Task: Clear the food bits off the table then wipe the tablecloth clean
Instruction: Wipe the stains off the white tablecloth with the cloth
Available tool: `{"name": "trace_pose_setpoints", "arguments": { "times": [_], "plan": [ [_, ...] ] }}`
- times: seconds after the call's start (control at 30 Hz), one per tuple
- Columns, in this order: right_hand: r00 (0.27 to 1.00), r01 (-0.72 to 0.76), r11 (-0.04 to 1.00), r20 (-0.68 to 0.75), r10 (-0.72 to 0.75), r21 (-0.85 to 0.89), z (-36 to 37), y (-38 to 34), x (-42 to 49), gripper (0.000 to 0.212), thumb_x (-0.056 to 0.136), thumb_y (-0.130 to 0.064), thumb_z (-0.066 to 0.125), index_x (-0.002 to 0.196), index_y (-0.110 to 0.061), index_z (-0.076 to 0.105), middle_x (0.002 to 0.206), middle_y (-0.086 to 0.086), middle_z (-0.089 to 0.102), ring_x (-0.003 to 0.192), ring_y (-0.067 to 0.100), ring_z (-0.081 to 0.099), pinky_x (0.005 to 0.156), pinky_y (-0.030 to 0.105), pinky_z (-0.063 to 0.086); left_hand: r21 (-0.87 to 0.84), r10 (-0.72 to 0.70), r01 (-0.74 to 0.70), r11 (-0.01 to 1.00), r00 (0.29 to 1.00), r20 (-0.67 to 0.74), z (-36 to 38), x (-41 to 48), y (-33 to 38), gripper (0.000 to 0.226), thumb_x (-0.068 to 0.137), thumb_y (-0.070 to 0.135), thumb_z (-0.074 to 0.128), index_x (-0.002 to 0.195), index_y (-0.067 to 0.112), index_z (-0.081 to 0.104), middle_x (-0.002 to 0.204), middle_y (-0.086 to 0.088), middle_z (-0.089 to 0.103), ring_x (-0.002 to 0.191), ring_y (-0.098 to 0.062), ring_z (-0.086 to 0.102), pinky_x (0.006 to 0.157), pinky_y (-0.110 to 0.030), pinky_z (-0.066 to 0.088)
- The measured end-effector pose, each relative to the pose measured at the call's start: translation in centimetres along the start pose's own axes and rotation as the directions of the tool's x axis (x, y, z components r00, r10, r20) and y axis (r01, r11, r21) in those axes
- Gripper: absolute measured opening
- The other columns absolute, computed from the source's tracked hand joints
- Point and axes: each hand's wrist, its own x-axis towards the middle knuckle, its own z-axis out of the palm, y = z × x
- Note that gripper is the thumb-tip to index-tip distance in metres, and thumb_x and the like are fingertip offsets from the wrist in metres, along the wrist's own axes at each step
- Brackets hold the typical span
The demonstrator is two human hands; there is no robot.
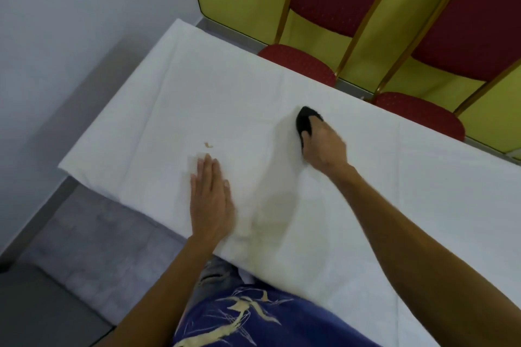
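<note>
A white tablecloth (146,110) covers a long table. My right hand (325,146) presses a black cloth (306,121) onto it near the far middle, fingers closed over the cloth. My left hand (211,197) lies flat on the tablecloth near the front edge, fingers together, over a white paper napkin (194,163) that shows past the fingertips. A small tan food bit (208,145) lies just beyond the left fingertips. A faint yellowish stain (270,220) marks the cloth between my two forearms.
Two red padded chairs with gold frames (304,62) (423,115) stand along the table's far side against a yellow wall. A pale wall is at the left. Grey floor (70,248) lies below the table's left end.
</note>
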Motion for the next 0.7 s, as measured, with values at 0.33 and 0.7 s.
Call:
{"name": "trace_pose_setpoints", "arguments": {
  "times": [0.33, 0.7],
  "plan": [
    [0.928, 0.344, 0.939, 0.156, -0.338, -0.012, 10.3, -14.2, -11.1, 0.051, 0.102, -0.026, 0.042, 0.149, -0.008, 0.032, 0.128, 0.014, 0.051, 0.084, 0.04, 0.062, 0.058, 0.041, 0.046, 0.045, -0.128, 0.133, 0.99, 0.987, -0.1, -2.4, 0.8, -10.5, 0.054, 0.105, 0.023, 0.023, 0.152, -0.003, 0.026, 0.161, -0.018, 0.023, 0.151, -0.03, 0.019, 0.124, -0.047, 0.013],
    [0.976, 0.034, 0.997, -0.215, -0.017, 0.074, 1.4, -10.3, 2.1, 0.043, 0.098, -0.033, 0.051, 0.139, -0.019, 0.047, 0.123, 0.011, 0.062, 0.108, 0.031, 0.06, 0.086, 0.041, 0.049, 0.025, -0.088, 0.093, 0.995, 0.984, -0.158, -3.6, 1.6, -13.3, 0.05, 0.101, 0.014, 0.025, 0.143, -0.009, 0.041, 0.155, -0.023, 0.034, 0.147, -0.036, 0.028, 0.121, -0.049, 0.021]
  ]
}}
